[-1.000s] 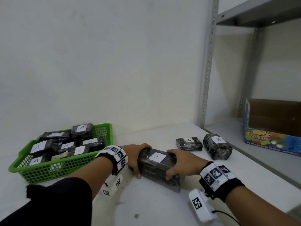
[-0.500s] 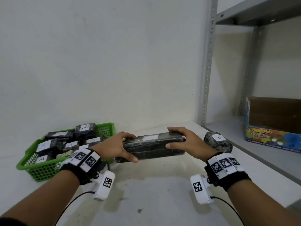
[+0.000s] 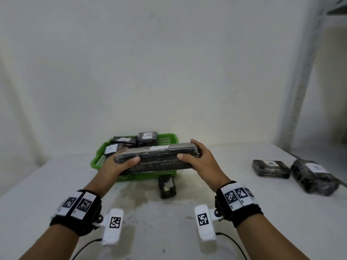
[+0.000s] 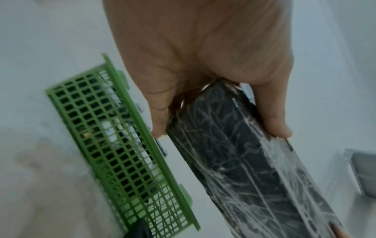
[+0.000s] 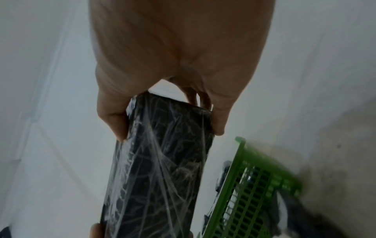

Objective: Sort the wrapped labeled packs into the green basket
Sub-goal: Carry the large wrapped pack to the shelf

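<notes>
I hold a long black pack wrapped in clear film (image 3: 157, 157) (image 4: 240, 159) (image 5: 160, 162) level in the air, just over the near side of the green basket (image 3: 150, 176) (image 4: 114, 145) (image 5: 258, 185). My left hand (image 3: 120, 164) (image 4: 203, 90) grips its left end, my right hand (image 3: 199, 158) (image 5: 173, 99) grips its right end. A white label lies on the pack's top. The basket holds several black packs labeled A (image 3: 147, 136).
A small black pack (image 3: 166, 186) lies on the white table in front of the basket. At the right lie a flat pack labeled A (image 3: 270, 168) and a bulkier pack labeled B (image 3: 313, 177). A grey shelf upright (image 3: 304, 87) stands at the far right.
Both hands lifted the long pack off the table and carried it left, to above the basket. The head view has swung left with it.
</notes>
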`<action>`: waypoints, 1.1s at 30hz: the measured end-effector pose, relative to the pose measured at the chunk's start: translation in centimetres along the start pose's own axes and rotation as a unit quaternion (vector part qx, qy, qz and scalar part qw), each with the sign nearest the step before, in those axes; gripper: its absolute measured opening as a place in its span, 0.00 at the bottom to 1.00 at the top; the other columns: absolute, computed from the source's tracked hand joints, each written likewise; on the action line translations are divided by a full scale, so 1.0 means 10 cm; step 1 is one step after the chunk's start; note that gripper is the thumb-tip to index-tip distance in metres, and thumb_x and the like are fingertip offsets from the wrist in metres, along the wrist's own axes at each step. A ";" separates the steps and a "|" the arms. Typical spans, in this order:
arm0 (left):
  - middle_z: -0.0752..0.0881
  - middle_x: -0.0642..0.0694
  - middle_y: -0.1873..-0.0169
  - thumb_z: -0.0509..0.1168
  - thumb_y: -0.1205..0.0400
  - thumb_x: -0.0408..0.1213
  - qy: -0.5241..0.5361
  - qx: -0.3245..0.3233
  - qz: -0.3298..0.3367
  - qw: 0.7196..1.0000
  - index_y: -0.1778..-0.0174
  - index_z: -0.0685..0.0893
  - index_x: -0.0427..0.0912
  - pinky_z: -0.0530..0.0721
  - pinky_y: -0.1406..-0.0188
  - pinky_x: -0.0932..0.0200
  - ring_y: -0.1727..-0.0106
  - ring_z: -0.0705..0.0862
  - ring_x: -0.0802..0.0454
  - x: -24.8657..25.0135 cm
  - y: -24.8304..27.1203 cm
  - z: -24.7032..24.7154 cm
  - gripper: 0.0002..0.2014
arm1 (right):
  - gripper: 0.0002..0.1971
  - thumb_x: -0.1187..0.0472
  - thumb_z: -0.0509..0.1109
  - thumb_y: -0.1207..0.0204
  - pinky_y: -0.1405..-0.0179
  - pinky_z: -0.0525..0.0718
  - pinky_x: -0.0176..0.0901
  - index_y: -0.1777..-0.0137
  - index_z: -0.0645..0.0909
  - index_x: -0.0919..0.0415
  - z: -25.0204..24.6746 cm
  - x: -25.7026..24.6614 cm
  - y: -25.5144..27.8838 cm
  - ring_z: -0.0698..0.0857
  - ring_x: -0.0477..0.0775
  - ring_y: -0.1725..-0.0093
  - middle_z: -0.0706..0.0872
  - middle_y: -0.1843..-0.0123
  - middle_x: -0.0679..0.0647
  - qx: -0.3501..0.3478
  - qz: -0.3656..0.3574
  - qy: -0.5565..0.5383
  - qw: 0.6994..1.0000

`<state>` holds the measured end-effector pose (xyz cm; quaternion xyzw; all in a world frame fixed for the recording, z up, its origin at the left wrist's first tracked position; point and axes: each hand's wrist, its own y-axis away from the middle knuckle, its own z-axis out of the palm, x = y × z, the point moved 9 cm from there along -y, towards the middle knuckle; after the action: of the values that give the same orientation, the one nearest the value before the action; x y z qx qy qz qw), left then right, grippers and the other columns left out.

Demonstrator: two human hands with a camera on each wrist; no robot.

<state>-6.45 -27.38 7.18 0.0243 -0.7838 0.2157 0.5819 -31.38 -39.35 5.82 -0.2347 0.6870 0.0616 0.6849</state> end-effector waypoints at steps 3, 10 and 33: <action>0.92 0.50 0.40 0.80 0.26 0.55 0.008 0.029 0.013 0.999 0.40 0.91 0.63 0.82 0.28 0.39 0.35 0.90 0.48 -0.05 0.15 -0.25 0.18 | 0.32 0.53 0.87 0.29 0.41 0.89 0.39 0.25 0.81 0.51 0.43 0.10 -0.08 0.91 0.46 0.38 0.91 0.37 0.46 -0.054 0.013 -0.031 0.998; 0.88 0.46 0.30 0.78 0.27 0.47 0.035 0.049 0.045 0.997 0.15 0.71 0.49 0.85 0.31 0.49 0.30 0.87 0.49 -0.26 0.26 -0.58 0.42 | 0.57 0.36 0.93 0.51 0.26 0.85 0.56 0.21 0.80 0.58 0.94 0.24 -0.23 0.91 0.49 0.34 0.93 0.34 0.47 -0.045 -0.024 -0.018 0.999; 0.89 0.49 0.33 0.81 0.29 0.50 0.019 0.062 0.068 0.996 0.19 0.75 0.46 0.85 0.29 0.47 0.31 0.88 0.51 -0.26 0.29 -0.52 0.42 | 0.33 0.50 0.87 0.33 0.27 0.85 0.56 0.28 0.85 0.53 0.89 -0.10 -0.03 0.92 0.49 0.35 0.94 0.37 0.47 -0.117 -0.089 0.028 0.989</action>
<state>-1.71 -23.43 5.11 0.0028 -0.7577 0.3036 0.5777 -23.21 -35.75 6.42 -0.3748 0.6703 0.0737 0.6362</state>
